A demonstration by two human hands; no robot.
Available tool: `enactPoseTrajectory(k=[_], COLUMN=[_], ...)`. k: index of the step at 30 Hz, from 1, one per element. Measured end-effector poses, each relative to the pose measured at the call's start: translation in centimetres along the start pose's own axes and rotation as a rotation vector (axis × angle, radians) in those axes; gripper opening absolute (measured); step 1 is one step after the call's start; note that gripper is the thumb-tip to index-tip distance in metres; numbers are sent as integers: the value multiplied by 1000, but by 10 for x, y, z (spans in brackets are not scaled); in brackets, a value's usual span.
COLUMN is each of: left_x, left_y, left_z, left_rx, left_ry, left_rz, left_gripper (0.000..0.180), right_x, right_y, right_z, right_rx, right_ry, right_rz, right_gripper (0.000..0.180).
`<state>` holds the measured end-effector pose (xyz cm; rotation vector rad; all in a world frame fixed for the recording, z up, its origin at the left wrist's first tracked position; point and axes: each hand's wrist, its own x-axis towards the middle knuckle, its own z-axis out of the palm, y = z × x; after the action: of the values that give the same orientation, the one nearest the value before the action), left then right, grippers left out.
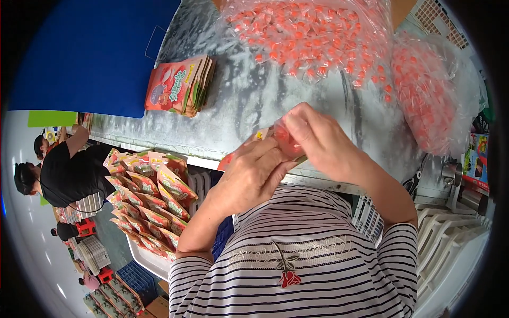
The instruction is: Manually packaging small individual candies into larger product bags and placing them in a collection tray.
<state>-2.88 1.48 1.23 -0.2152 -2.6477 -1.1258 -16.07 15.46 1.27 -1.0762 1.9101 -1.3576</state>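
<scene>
In front of my chest, over the table's near edge, my left hand [249, 172] is closed around a small red printed pouch [226, 160]. Most of the pouch hides behind the fingers. My right hand [331, 143] meets it at the pouch's upper right end, fingers bent and pressed together. Under its thumb and fingertips show shiny pinkish-red wrapped candies [285, 141], partly covered. Farther back on the table lies a spread pile of red candies in clear wrappers [313, 37], with a few loose ones along its near edge.
A stack of flat pouches [177, 87] stands at the table's left beside a blue panel [90, 53]. Filled pouches [151, 196] crowd a white tray [142, 261] to my left. A clear bag of candies [427, 98] sits at right. People work farther left.
</scene>
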Motion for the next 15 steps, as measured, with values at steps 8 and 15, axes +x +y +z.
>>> enactPoseTrajectory(k=[8, 15], left_x=[3, 2], left_y=[-5, 24], left_z=[-6, -4], left_rx=[-1, 187], left_ry=[19, -63], left_rz=[-43, 163], left_gripper=[12, 18], right_x=[-11, -26], right_y=[2, -5], right_z=[-20, -17], right_rx=[229, -289], right_ry=[-53, -527], right_rz=[21, -376], right_gripper=[24, 40])
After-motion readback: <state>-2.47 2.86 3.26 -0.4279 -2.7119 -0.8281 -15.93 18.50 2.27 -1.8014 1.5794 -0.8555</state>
